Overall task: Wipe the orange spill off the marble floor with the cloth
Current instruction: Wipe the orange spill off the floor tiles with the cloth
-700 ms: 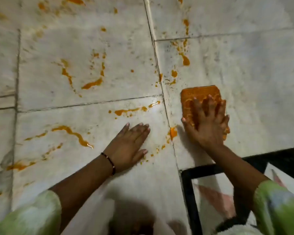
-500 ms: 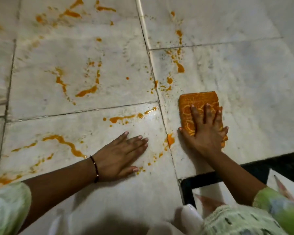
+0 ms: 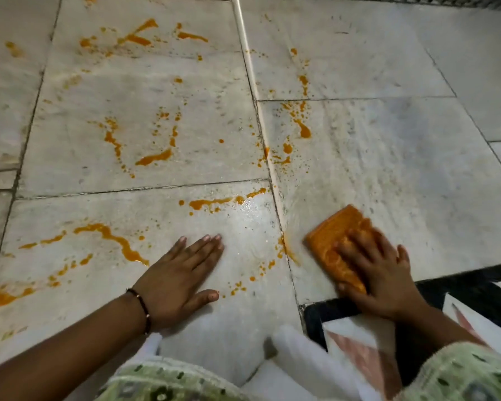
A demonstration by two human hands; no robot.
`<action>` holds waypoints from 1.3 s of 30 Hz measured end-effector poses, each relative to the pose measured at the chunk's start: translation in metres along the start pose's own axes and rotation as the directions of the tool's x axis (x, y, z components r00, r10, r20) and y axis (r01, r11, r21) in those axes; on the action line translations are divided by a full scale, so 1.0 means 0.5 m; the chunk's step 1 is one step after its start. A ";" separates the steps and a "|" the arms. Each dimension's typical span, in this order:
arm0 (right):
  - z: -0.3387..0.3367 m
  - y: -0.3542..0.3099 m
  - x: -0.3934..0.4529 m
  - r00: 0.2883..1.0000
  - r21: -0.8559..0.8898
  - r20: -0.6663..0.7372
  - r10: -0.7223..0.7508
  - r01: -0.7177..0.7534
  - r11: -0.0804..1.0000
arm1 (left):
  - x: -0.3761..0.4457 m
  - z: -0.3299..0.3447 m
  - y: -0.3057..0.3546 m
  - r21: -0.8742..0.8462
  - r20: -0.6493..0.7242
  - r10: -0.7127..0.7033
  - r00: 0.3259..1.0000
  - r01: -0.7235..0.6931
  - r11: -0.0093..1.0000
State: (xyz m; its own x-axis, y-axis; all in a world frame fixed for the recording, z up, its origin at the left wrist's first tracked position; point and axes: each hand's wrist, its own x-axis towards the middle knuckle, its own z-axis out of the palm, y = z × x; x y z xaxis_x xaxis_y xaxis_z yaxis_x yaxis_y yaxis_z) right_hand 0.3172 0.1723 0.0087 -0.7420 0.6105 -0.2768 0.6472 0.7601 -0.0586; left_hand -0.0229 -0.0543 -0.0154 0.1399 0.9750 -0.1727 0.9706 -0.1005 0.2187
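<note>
An orange folded cloth (image 3: 331,240) lies flat on the marble floor (image 3: 402,169), lower right of centre. My right hand (image 3: 379,273) presses down on its near half with fingers spread, hiding that part. My left hand (image 3: 182,273) rests flat on the floor to the left, palm down, holding nothing. Orange spill (image 3: 154,159) streaks and drops spread over the left tiles and along the centre joint, with a smear (image 3: 285,250) just left of the cloth. A wet sheen shows between my hands.
A black border strip (image 3: 475,280) with a white and pink inlay pattern (image 3: 359,354) lies at the lower right, right behind the cloth. My white trousers and green patterned sleeves fill the bottom edge. A dark grating runs along the top right.
My right hand has dragged the cloth towards me and turned it at an angle. The orange blob by the centre joint is now smeared thin. My left hand stays planted.
</note>
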 end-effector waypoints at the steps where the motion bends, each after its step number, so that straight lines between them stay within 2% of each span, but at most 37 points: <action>1: -0.012 -0.001 0.027 0.996 0.027 -0.006 0.086 -0.086 0.996 | -0.010 0.008 -0.002 -0.028 -0.002 -0.034 0.999 0.034 0.999; 3: -0.022 -0.044 0.092 0.991 0.036 -0.018 0.135 -0.135 0.990 | -0.023 0.007 -0.013 0.008 0.009 -0.036 0.999 0.035 0.999; 5: -0.027 -0.113 0.145 1.000 0.005 -0.005 0.029 -0.029 1.000 | -0.024 -0.008 -0.029 0.061 0.027 0.000 1.000 -0.002 0.998; 8: -0.011 -0.196 0.137 0.981 -0.025 0.018 -0.192 0.193 0.981 | -0.028 -0.022 -0.053 0.080 0.017 -0.032 0.999 0.030 0.996; 12: 0.008 -0.152 0.037 0.935 -0.072 -0.006 -0.355 0.354 0.933 | -0.038 -0.017 -0.066 0.050 0.029 -0.052 0.998 0.050 0.997; 13: 0.009 -0.128 0.026 0.939 -0.074 -0.020 -0.343 0.340 0.937 | -0.040 -0.017 -0.063 0.054 0.021 -0.048 0.999 0.047 0.997; 15: -0.001 -0.101 0.051 0.976 -0.057 -0.040 -0.213 0.211 0.976 | -0.048 -0.021 -0.055 0.071 0.016 -0.032 0.999 0.031 0.997; 17: -0.013 -0.125 0.109 0.995 -0.046 -0.035 -0.093 0.091 0.995 | -0.061 -0.028 -0.048 0.078 0.028 -0.023 0.999 0.021 0.997; 18: -0.017 -0.157 0.133 0.994 -0.048 -0.027 -0.105 0.103 0.993 | -0.066 -0.033 -0.045 0.079 0.029 -0.026 0.999 0.024 0.997; 20: -0.017 -0.238 0.155 0.966 -0.075 -0.030 -0.257 0.254 0.964 | -0.078 -0.043 -0.043 0.089 0.034 -0.044 0.998 0.041 0.995; 22: 0.004 -0.300 0.131 0.887 -0.132 -0.028 -0.461 0.454 0.881 | -0.088 -0.049 -0.046 0.113 0.033 -0.076 0.997 0.071 0.991; 23: 0.018 -0.310 0.105 0.838 -0.154 0.002 -0.546 0.539 0.828 | -0.091 -0.052 -0.051 0.123 0.031 -0.092 0.995 0.088 0.988; 25: 0.029 -0.284 0.063 0.783 -0.115 0.031 -0.621 0.620 0.776 | -0.095 -0.057 -0.061 0.132 0.050 -0.131 0.990 0.124 0.983; 28: 0.005 -0.204 0.084 0.824 -0.093 -0.056 -0.564 0.558 0.825 | -0.093 -0.060 -0.064 0.137 0.056 -0.186 0.981 0.177 0.975; 30: -0.018 -0.197 0.135 0.876 -0.125 -0.038 -0.480 0.472 0.872 | -0.088 -0.058 -0.053 0.132 0.070 -0.186 0.980 0.176 0.975; 32: -0.029 -0.248 0.182 0.878 -0.165 0.014 -0.478 0.474 0.865 | -0.081 -0.058 -0.044 0.120 0.066 -0.185 0.981 0.176 0.977; 36: -0.006 -0.376 0.180 0.724 -0.137 0.048 -0.688 0.687 0.713 | -0.069 -0.064 -0.053 0.116 0.026 -0.254 0.967 0.249 0.961; 38: 0.007 -0.377 0.137 0.652 -0.141 0.087 -0.753 0.756 0.639 | -0.073 -0.066 -0.069 0.122 0.027 -0.297 0.954 0.292 0.949; 39: 0.009 -0.355 0.121 0.639 -0.141 0.098 -0.763 0.768 0.625 | -0.074 -0.065 -0.077 0.116 0.036 -0.307 0.951 0.301 0.947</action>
State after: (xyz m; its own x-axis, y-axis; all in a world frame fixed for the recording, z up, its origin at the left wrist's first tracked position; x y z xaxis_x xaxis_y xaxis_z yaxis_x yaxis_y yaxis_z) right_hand 0.1581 0.0733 -0.0021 -0.9508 -0.2114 -0.2264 -0.1897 0.9752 -0.1138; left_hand -0.0718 -0.0801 0.0140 -0.1576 0.9510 -0.2660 0.9835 0.1753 0.0439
